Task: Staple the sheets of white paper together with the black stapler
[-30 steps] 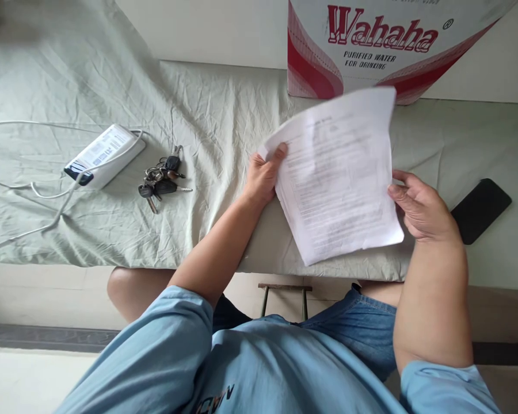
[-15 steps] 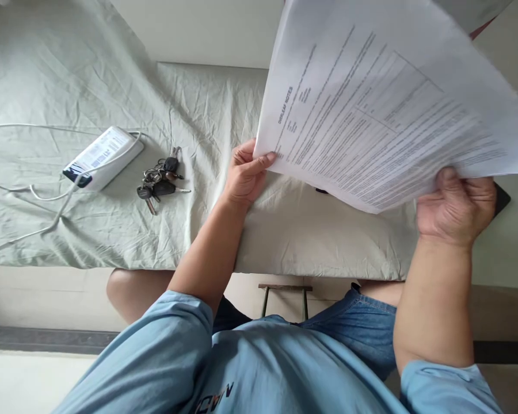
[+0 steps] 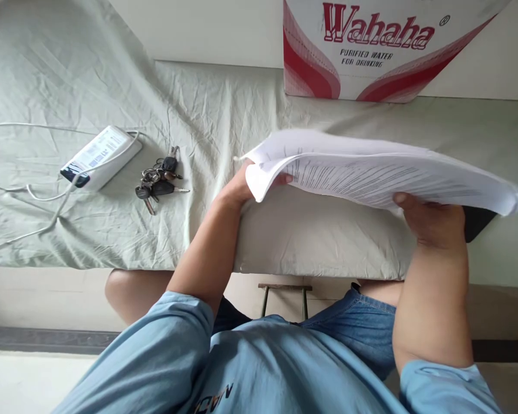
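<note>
I held the sheaf of printed papers (image 3: 371, 172) nearly flat above the sheet-covered table (image 3: 224, 115), its near edge bowed. My left hand (image 3: 242, 187) gripped its nine o'clock corner, fingers curled under the pages and mostly hidden. My right hand (image 3: 434, 221) pinched the edge toward four o'clock, thumb on the underside. The keys (image 3: 159, 178) and power bank (image 3: 98, 155) lay at nine o'clock, the Wahaha box (image 3: 371, 52) at twelve, a dark phone (image 3: 479, 221) just beside my right hand.

A wrinkled pale green sheet (image 3: 112, 69) covers the bed (image 3: 311, 241), which stands against a plain off-white wall (image 3: 207, 29). Soft, even light falls on it. Below the bed edge, a small metal-legged stool (image 3: 285, 296) stands on a light floor (image 3: 21, 379).
</note>
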Demonstrator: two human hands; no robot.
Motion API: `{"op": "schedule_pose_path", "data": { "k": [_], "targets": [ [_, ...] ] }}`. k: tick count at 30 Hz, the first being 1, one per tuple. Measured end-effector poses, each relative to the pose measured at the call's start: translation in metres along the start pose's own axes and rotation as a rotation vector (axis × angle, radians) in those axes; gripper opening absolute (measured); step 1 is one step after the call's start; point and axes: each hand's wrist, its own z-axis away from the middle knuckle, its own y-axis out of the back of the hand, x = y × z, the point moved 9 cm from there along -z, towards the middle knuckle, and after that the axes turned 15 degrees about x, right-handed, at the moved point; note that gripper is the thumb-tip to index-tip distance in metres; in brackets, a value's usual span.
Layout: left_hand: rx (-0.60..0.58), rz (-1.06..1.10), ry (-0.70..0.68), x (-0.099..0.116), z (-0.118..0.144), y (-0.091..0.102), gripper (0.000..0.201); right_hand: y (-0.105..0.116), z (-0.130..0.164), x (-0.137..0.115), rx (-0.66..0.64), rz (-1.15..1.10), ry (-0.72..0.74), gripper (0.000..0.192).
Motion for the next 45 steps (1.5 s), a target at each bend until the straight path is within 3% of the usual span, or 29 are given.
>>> {"op": "schedule_pose_path", "data": {
  "k": [3,6,9,13,16,20,24,29,34,38,45],
  "targets": [
    [-0.071,-0.149,-0.013,-0.001,0.002,-0.006,0.072,-0.009,0.006,0.003,-0.107,-0.001,-0.061,0.082],
    [-0.02,-0.069,-0.002,-0.001,0.001,-0.001,0.061,-0.02,0.013,0.0,-0.219,-0.073,-0.121,0.078],
    [-0.035,0.009,0.072,-0.009,0.0,-0.001,0.063,-0.022,0.018,0.009,-0.311,-0.001,-0.272,0.075],
    [-0.116,0.002,0.123,-0.011,0.001,-0.002,0.065,-0.002,0.002,0.014,-0.19,0.053,-0.319,0.067],
    [-0.326,-0.108,0.176,-0.007,0.011,-0.014,0.064,0.005,-0.009,0.006,-0.156,0.033,-0.272,0.068],
    [-0.587,-0.289,0.162,0.004,0.029,-0.031,0.055,-0.021,0.009,0.007,-0.41,0.06,-0.331,0.076],
    [-0.653,-0.366,0.122,0.011,0.037,-0.043,0.038,-0.066,0.048,0.01,-0.673,0.044,-0.355,0.078],
    [-0.744,-0.414,0.099,0.014,0.051,-0.061,0.026,-0.086,0.056,0.016,-0.524,0.028,-0.341,0.049],
    [-0.646,-0.455,-0.015,0.022,0.044,-0.062,0.024,-0.068,0.045,0.034,-0.5,0.149,-0.408,0.051],
    [-0.57,-0.487,-0.027,0.018,0.039,-0.061,0.027,-0.049,0.029,0.048,-0.46,0.233,-0.436,0.048],
    [-0.215,-0.489,-0.111,0.011,0.028,-0.055,0.029,-0.039,0.014,0.057,-0.416,0.215,-0.426,0.041]
  ]
}}
